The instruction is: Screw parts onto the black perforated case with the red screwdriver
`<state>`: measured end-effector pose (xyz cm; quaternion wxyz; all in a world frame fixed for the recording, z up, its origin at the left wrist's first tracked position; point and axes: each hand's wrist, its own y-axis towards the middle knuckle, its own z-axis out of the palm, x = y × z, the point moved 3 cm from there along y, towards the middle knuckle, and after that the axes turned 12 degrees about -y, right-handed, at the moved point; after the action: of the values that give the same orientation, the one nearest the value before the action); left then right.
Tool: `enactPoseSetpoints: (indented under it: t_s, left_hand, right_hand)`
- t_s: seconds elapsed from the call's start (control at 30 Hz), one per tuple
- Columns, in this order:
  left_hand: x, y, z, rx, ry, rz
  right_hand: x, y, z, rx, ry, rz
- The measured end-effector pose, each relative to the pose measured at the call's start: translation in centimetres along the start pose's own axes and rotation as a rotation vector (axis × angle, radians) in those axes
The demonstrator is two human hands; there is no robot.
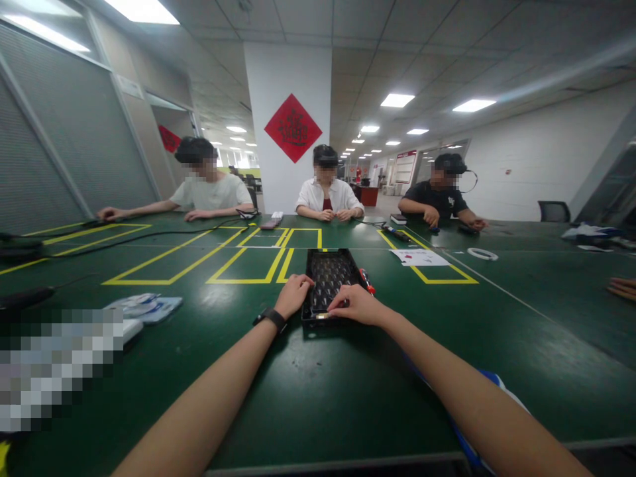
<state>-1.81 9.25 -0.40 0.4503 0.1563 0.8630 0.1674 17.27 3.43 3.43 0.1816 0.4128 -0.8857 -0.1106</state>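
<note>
A black rectangular tray (318, 264) lies on the green table straight in front of me, with rows of small shiny round shapes inside. My left hand (294, 295), a dark watch on its wrist, grips the tray's left wall with curled fingers. Over the tray's near right part, the fingers of my right hand (358, 305) are pinched together. By their tips, at the near end, is a small pale piece (322, 317); whether they hold it is too small to tell. Beside the right wall lies a red-and-black tool (368, 281), partly hidden by the tray and my hand.
Yellow tape (243, 281) marks rectangles on the table (298, 397). A printed sheet (422, 257) and a white ring (481, 254) lie to the right. Packets (149, 307) lie at left, and blue-white material (489, 379) is under my right forearm. Three people sit across the table.
</note>
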Motion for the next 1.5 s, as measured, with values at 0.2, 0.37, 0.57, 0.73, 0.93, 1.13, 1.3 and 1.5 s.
enactPoseSetpoints:
  t_s: [0.2, 0.37, 0.57, 0.73, 0.93, 1.13, 1.3, 1.5]
  left_hand:
    - [0.03, 0.01, 0.06, 0.001, 0.002, 0.006]
    - [-0.01, -0.01, 0.04, 0.0, 0.002, -0.004]
    - [-0.02, -0.05, 0.05, 0.003, -0.005, -0.008]
    - [0.01, -0.06, 0.01, 0.002, -0.001, -0.019]
    - [-0.16, -0.2, -0.08, 0.0, 0.006, 0.006]
    - [-0.08, -0.16, 0.02, 0.005, 0.008, -0.003]
    - [-0.21, -0.24, -0.03, 0.001, 0.007, 0.003]
    - [-0.21, -0.28, -0.03, 0.001, -0.003, -0.011]
  right_hand:
    - [0.22, 0.02, -0.19, -0.025, 0.005, -0.026]
    - [0.12, -0.05, -0.09, -0.005, 0.007, -0.008]
    - [0.18, -0.08, -0.21, -0.023, 0.026, 0.003]
    - [0.47, 0.0, -0.34, -0.005, 0.053, 0.004]
    - [0.57, 0.04, -0.22, -0.008, 0.112, -0.008]
    - [0.69, -0.04, -0.29, -0.008, 0.147, 0.005]
    - [0.88, -0.12, -0.36, 0.022, 0.142, 0.028]
    - [0.79, -0.07, -0.3, -0.007, 0.163, 0.024]
